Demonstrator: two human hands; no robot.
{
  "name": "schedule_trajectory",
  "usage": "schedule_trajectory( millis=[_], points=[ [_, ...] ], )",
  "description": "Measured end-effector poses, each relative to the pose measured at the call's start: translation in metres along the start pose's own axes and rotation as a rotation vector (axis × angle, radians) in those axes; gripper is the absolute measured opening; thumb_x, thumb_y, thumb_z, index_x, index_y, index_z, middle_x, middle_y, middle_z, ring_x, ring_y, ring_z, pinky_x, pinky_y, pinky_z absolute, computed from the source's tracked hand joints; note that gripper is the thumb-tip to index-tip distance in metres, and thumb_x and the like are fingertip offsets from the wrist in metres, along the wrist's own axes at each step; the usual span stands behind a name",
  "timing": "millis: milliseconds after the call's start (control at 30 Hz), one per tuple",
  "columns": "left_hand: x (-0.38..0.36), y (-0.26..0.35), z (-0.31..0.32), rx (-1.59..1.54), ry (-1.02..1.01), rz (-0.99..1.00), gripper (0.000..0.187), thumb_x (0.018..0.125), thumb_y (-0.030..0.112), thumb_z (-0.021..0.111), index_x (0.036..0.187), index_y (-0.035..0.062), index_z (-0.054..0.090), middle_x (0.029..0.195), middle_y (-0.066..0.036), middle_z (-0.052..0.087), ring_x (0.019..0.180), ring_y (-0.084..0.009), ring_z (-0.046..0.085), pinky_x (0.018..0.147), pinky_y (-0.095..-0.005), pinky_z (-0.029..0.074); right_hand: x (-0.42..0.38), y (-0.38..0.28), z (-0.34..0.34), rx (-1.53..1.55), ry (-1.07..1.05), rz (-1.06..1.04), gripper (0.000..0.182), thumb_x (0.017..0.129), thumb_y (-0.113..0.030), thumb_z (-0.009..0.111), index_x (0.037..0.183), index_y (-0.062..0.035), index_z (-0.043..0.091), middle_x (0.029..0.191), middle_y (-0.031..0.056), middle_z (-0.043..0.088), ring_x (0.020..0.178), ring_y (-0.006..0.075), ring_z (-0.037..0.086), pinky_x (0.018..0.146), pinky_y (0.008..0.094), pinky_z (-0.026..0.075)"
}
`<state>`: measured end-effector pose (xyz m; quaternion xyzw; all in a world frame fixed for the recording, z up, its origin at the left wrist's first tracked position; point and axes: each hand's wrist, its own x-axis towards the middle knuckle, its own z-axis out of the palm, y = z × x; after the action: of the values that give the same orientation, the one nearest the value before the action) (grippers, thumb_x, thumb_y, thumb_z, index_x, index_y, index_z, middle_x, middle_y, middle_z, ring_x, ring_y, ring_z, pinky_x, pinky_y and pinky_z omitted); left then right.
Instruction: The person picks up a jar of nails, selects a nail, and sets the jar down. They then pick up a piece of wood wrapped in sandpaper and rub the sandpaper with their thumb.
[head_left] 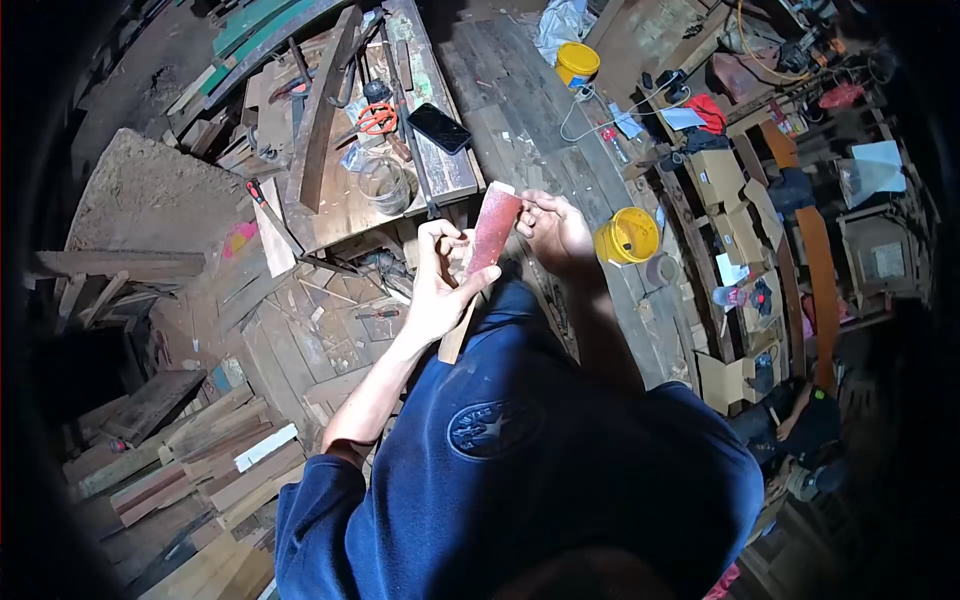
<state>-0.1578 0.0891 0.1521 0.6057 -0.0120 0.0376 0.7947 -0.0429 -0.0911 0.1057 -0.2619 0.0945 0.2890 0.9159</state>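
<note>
A narrow strip of red sandpaper, speckled and pale at its top end, lies along a flat wooden stick whose bare lower end points towards my shirt. My left hand is closed round the stick and sandpaper from the left, its thumb across the front. From the right, the bent fingers of my right hand meet the upper edge of the sandpaper; their exact grip is partly hidden. Just beyond my hands, a glass jar and a black phone rest on the workbench.
Orange-handled scissors and a hand saw lie on the bench. Yellow buckets stand on the plank floor to the right, near open cardboard boxes. Stacked boards fill the lower left. Another person's arm shows at lower right.
</note>
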Motion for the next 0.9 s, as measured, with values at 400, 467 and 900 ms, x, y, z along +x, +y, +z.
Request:
schedule_trajectory(
  millis=[400, 467, 900],
  points=[
    [-0.018, 0.003, -0.045, 0.032, 0.19, 0.013, 0.056, 0.079, -0.002, 0.075, 0.116, 0.0091, 0.035, 0.112, -0.008, 0.051, 0.102, -0.0131, 0.054, 0.091, -0.0279, 0.044, 0.085, 0.048, -0.057, -0.835, 0.04, -0.173, 0.022, 0.093, 0.002, 0.047, 0.114, -0.0003, 0.052, 0.093, 0.0151, 0.071, 0.06, 0.0111, 0.058, 0.057, 0.024, 0.048],
    [-0.024, 0.005, -0.054, 0.047, 0.253, 0.017, 0.059, 0.079, -0.007, 0.073, 0.12, 0.0121, 0.035, 0.106, -0.007, 0.049, 0.094, -0.0133, 0.055, 0.083, -0.029, 0.049, 0.116, 0.066, -0.079, -0.98, 0.07, -0.266, 0.023, 0.093, 0.002, 0.047, 0.115, 0.0001, 0.051, 0.093, 0.014, 0.072, 0.061, 0.0102, 0.059, 0.058, 0.0238, 0.048],
    [-0.056, -0.008, -0.099, 0.067, 0.548, -0.009, 0.056, 0.081, -0.009, 0.071, 0.119, 0.0139, 0.037, 0.101, -0.003, 0.05, 0.096, -0.0133, 0.054, 0.082, -0.0288, 0.046, 0.241, 0.102, -0.098, -2.087, -0.006, -0.633, 0.036, 0.09, -0.016, 0.05, 0.122, -0.0027, 0.058, 0.097, 0.0348, 0.06, 0.096, 0.0485, 0.056, 0.091, 0.0524, 0.046]
  ],
)
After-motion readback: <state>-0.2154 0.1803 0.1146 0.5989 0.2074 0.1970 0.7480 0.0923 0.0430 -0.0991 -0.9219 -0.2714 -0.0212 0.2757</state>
